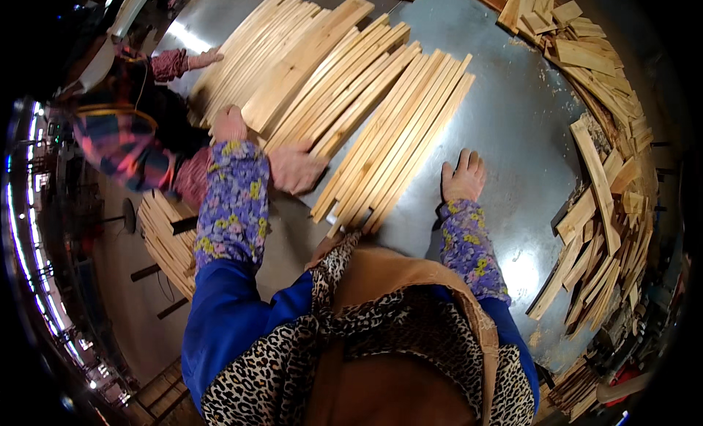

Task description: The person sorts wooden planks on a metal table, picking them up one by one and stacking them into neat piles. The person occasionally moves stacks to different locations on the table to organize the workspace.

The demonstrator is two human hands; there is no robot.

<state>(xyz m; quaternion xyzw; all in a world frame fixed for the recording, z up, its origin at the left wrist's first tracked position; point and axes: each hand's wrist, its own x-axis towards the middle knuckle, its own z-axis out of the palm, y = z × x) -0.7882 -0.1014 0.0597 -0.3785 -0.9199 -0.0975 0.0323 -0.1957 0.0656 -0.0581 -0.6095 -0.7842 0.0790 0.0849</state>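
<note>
My left hand (229, 124), below a purple floral sleeve cover, is at the near ends of the pale wooden strips (245, 49), beside a wide board (307, 63). Its fingers look curled, and what they grip is hidden. My right hand (465, 175) lies flat on the metal tabletop (512, 118), fingers apart, holding nothing. Between my arms, a row of wooden strips (399, 140) lies side by side, slanting away from me. A co-worker's hand (295, 166) reaches past my left sleeve to the ends of the middle strips (344, 89).
The co-worker, in a plaid sleeve (121, 147), stands at the left, with the other hand (205, 58) by the far-left strips. More wood (165, 228) is stacked below the left edge. Offcuts (600, 228) and sawdust heap along the right edge. Wood pieces (578, 49) pile at the far right.
</note>
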